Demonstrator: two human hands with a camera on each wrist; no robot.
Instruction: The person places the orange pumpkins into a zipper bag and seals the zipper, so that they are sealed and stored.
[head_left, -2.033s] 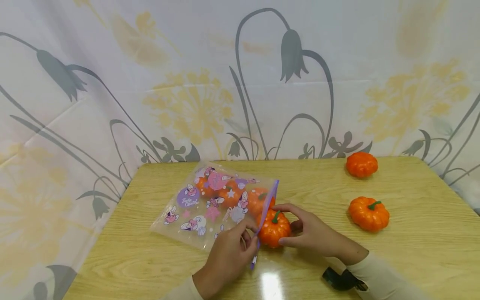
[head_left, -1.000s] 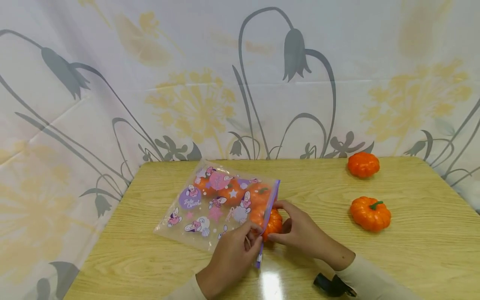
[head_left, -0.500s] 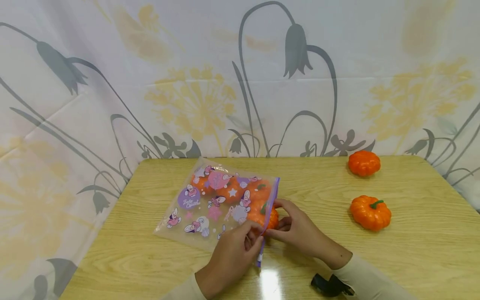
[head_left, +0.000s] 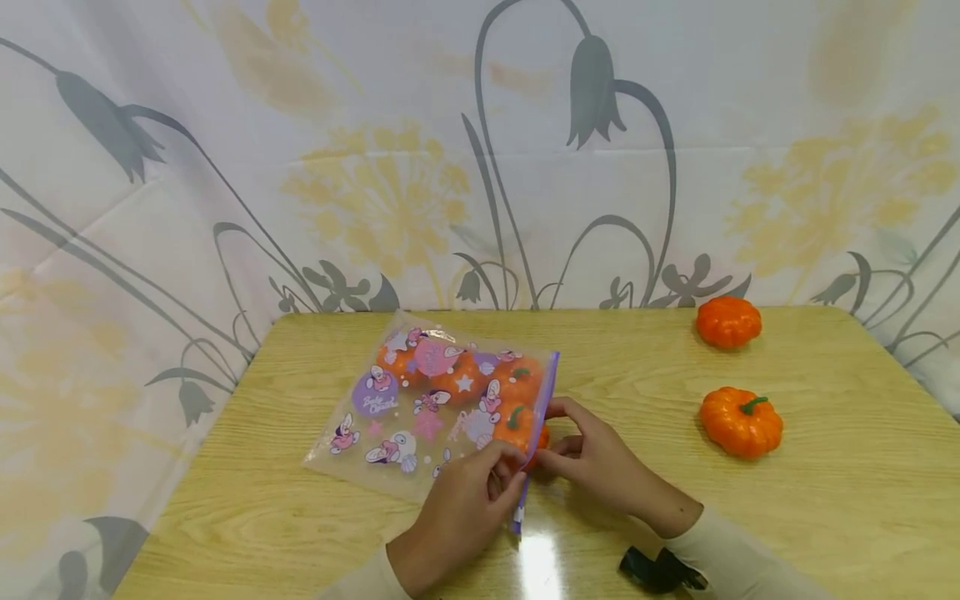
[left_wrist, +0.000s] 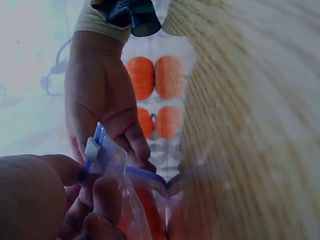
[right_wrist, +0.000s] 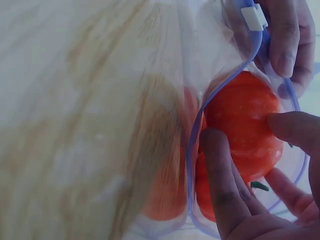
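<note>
A clear slider zip bag [head_left: 358, 458] with pink and purple cartoon prints lies on the table, several orange toy pumpkins [head_left: 459, 383] showing through it. My left hand [head_left: 467, 507] pinches the near corner of its purple-edged mouth, close to the white slider [left_wrist: 92, 148]. At the mouth, my right hand [head_left: 600, 454] holds another toy pumpkin [right_wrist: 245, 125] between thumb and fingers. Most of that pumpkin is inside the bag; its right side shows past the purple edge. In the right wrist view the fingers reach within the open mouth, beside a second pumpkin with a green stem [right_wrist: 259, 186].
Two more toy pumpkins stand on the right side of the wooden table [head_left: 847, 492], one [head_left: 727, 322] near the back edge and one [head_left: 741, 422] closer. A black device [head_left: 660, 572] sits at the right wrist. Flower-printed cloth [head_left: 375, 208] hangs behind the table.
The right hand has moved left with the pumpkin, from outside the mouth to mostly inside the bag. The left hand keeps its pinch on the bag's edge.
</note>
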